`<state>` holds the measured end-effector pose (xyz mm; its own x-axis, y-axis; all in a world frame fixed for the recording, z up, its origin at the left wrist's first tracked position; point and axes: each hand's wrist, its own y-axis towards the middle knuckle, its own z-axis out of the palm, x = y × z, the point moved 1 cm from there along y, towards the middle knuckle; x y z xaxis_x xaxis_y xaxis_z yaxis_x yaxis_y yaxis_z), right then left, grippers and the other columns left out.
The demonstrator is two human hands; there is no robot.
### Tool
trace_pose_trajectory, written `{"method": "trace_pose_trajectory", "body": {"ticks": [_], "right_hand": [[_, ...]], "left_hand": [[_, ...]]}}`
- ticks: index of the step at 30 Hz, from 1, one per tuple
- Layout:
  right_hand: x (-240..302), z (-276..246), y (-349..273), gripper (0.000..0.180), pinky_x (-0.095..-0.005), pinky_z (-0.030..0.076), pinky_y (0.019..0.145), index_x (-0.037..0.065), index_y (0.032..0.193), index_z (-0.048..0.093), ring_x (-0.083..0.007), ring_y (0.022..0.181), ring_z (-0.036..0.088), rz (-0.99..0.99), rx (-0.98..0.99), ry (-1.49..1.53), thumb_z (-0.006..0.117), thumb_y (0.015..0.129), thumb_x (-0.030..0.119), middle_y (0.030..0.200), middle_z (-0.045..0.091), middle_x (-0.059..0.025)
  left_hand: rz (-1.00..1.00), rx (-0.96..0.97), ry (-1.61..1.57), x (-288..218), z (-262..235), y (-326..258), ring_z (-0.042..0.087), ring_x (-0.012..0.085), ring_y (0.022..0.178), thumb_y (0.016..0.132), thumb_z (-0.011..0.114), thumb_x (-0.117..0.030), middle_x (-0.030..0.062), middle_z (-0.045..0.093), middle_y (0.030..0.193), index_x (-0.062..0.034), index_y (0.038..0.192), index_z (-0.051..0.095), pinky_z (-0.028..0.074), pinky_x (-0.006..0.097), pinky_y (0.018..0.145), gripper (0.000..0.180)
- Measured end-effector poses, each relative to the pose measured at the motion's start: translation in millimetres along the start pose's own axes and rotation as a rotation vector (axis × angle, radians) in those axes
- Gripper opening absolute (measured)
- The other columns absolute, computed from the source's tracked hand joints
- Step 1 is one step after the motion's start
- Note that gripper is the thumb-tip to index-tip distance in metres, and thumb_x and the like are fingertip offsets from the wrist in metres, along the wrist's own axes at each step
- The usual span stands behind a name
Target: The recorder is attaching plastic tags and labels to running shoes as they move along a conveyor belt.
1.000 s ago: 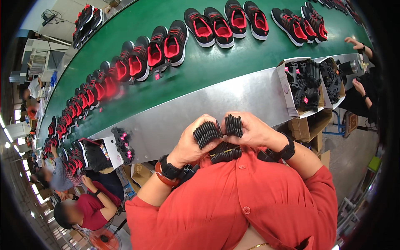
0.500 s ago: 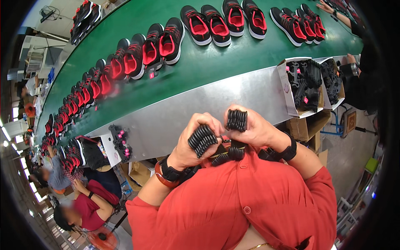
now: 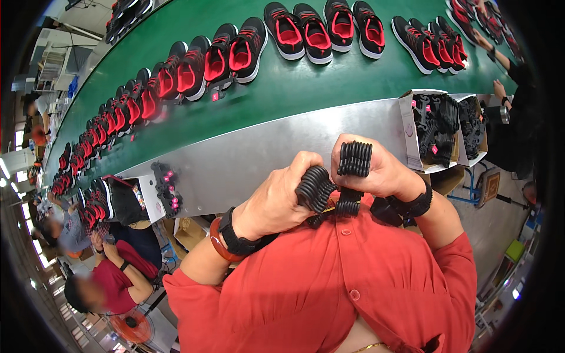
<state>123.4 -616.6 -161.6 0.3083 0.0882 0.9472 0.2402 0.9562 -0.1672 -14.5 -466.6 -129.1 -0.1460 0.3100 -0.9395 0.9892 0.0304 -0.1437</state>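
Here, ridged black stacks [image 3: 355, 159] jut from both curled hands [image 3: 272, 197].

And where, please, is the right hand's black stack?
In the head view, the black stack is right of centre, gripped in the right hand, between the left hand and a white box.

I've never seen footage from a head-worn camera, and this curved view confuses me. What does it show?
There is no machine here, only a person's bare hands. A wide fisheye camera on the head looks down, so straight edges bend. The left hand grips a stack of black ribbed pieces; the right hand grips a second stack. Beyond the metal ledge, black-and-red shoes stand on a green surface. Open boxes of black pieces stand at right.
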Motion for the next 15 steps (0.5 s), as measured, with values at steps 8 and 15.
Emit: {"method": "trace_pose_trajectory", "body": {"ticks": [8, 15], "right_hand": [[4.3, -3.8, 1.6, 0.019, -0.0289, 0.046, 0.064, 0.004, 0.089, 0.054, -0.0128, 0.07, 0.056, -0.086, 0.043, -0.149, 0.068, 0.078, 0.004, 0.077, 0.058, -0.0028], [4.9, -5.4, 7.0, 0.024, -0.0315, 0.047, 0.059, 0.005, 0.092, 0.055, -0.0216, 0.064, 0.063, -0.201, 0.094, -0.36, 0.072, 0.076, 0.007, 0.075, 0.063, -0.0063]], "left_hand": [[-0.094, -0.209, 0.095, 13.3, 4.9, -2.5, 0.06, 0.0272, 0.066, 0.075, 0.069, 0.003, 0.0107, 0.057, 0.076, -0.0025, 0.111, 0.042, 0.047, 0.034, 0.063, 0.045], [-0.168, -0.306, 0.197, 25.6, 8.5, 5.1, 0.06, 0.032, 0.067, 0.074, 0.065, 0.006, 0.0144, 0.057, 0.076, -0.0004, 0.112, 0.041, 0.047, 0.038, 0.064, 0.046]]}}
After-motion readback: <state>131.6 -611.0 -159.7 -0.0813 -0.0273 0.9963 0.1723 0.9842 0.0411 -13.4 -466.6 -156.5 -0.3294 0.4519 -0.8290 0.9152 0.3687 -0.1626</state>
